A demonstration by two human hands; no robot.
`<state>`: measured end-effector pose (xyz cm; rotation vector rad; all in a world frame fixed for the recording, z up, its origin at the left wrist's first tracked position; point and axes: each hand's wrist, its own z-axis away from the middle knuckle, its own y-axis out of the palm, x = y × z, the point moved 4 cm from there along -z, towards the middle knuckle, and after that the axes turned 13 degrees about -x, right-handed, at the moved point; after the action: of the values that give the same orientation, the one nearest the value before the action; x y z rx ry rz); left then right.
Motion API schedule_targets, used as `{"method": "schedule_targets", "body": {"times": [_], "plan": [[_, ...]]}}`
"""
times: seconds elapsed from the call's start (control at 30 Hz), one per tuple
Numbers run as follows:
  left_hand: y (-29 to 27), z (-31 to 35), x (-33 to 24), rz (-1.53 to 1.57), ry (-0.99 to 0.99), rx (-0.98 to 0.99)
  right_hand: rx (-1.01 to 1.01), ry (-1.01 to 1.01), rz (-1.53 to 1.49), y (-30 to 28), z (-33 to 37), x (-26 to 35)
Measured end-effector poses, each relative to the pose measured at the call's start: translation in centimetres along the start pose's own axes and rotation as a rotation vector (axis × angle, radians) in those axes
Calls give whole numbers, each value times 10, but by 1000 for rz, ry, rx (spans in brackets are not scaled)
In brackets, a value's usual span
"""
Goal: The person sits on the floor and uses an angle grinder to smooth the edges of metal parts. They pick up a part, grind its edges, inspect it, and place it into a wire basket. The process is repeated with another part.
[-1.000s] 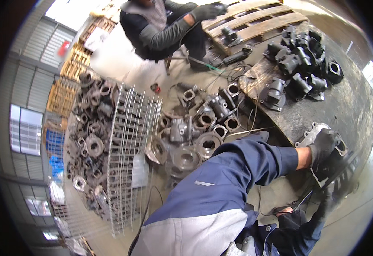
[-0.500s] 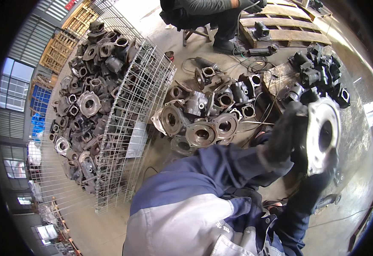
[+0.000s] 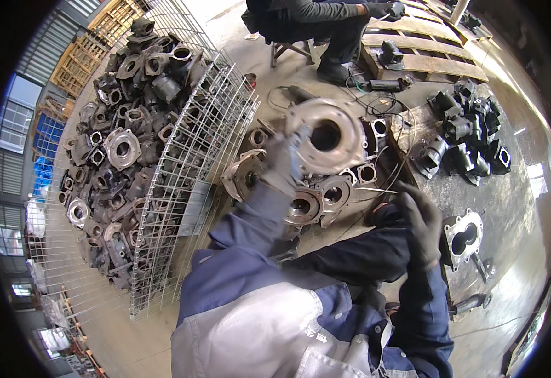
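Note:
My gloved left hand (image 3: 280, 165) grips a round flanged metal casting (image 3: 350, 142) by its left edge. The casting has a wide dark bore and is held above a pile of similar castings (image 3: 302, 206) on the floor. My gloved right hand (image 3: 421, 228) is raised over the left edge of a low grey work slab, its fingers apart and nothing in them. Right of that hand, a flat flange part with an irregular opening (image 3: 461, 240) lies on the slab, next to a small rod-like tool (image 3: 481, 267).
A wire mesh cage (image 3: 184, 183) heaped with dirty castings stands on the left. Black housings (image 3: 461, 129) cluster on the slab (image 3: 508, 208) at the far right. Cables (image 3: 398, 167) trail between pile and slab. Beyond sits another person (image 3: 332, 31) near a wooden pallet (image 3: 439, 60).
The flanged casting has moved left from over the slab, where both hands were at it, to above the pile. My right hand has come off it. The flange part on the slab now shows.

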<state>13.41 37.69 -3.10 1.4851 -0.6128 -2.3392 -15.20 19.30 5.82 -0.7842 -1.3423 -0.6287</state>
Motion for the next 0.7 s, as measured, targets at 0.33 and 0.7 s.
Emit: {"method": "schedule_targets", "body": {"times": [0.33,0.7], "plan": [[-89,-237,-27,-1397,878,-184,-490,49,322,-218,95,-111],[-129,-296,43,-1967,627,315,-497,259,239,-248,100,-186]]}}
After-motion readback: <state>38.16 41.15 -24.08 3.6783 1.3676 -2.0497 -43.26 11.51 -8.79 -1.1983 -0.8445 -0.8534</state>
